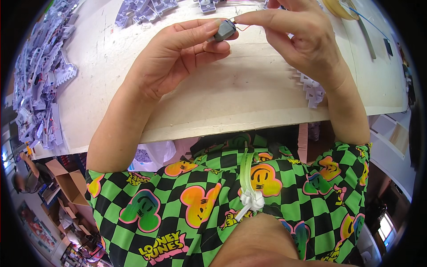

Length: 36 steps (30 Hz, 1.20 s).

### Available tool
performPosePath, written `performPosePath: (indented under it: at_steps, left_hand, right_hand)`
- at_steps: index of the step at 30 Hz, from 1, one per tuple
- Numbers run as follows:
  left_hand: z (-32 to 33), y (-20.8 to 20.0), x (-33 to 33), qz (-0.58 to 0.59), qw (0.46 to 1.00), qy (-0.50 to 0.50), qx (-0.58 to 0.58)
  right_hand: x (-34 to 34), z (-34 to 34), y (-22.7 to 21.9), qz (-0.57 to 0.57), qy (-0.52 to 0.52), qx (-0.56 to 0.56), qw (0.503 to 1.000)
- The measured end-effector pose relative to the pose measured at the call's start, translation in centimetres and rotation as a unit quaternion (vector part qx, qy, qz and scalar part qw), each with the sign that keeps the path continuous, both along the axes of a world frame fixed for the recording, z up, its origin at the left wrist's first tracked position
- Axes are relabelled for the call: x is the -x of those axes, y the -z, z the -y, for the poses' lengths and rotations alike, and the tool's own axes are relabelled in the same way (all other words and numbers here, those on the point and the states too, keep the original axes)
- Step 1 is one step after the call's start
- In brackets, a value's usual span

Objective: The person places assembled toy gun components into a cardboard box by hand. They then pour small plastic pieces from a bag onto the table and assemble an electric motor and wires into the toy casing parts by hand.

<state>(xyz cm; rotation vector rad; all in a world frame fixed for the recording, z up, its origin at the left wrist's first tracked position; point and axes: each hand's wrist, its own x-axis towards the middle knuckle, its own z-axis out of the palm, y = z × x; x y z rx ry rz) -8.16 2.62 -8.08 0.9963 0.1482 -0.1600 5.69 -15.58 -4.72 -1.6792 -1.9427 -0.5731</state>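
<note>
The left hand is pinching a small grey motor-like part between thumb and curled fingers, holding it above the white worktable, while the right hand is pressing forefinger and thumb together on a thin orange wire at the part's end. Pale purple plastic pieces are lying heaped at the table's left side, and one more is showing under the right wrist

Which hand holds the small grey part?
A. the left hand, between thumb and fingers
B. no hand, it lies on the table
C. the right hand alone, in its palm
A: the small grey part sits between thumb and fingers of the left hand, while the right hand pinches its thin wire.
</note>
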Motion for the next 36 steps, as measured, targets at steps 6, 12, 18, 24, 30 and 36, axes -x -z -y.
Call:
performPosePath:
  at_steps: [6,12,18,24,30,36]
  left_hand:
    - [0.5,-0.4,0.3,-0.005,0.999,-0.012,-0.047]
    - [1.2,-0.6,0.5,-0.012,0.996,-0.018,-0.09]
    - [1.2,-0.7,0.5,-0.029,0.994,0.002,-0.102]
    - [1.5,-0.5,0.5,-0.023,0.998,0.005,-0.066]
    - [1.0,-0.7,0.8,-0.017,1.0,0.001,0.006]
    - [0.7,-0.7,0.8,-0.008,0.999,0.01,0.034]
  right_hand:
    - [0.4,-0.1,-0.1,-0.23,0.016,0.084,0.969]
    - [0.1,-0.6,1.2,-0.336,-0.034,0.096,0.936]
    - [-0.1,-0.6,1.5,-0.403,-0.057,0.134,0.904]
    - [-0.6,-0.5,1.7,-0.507,-0.069,0.18,0.84]
    - [-0.3,-0.4,1.3,-0.573,-0.039,0.187,0.797]
    - [-1.0,-0.6,1.6,-0.322,-0.083,0.001,0.943]
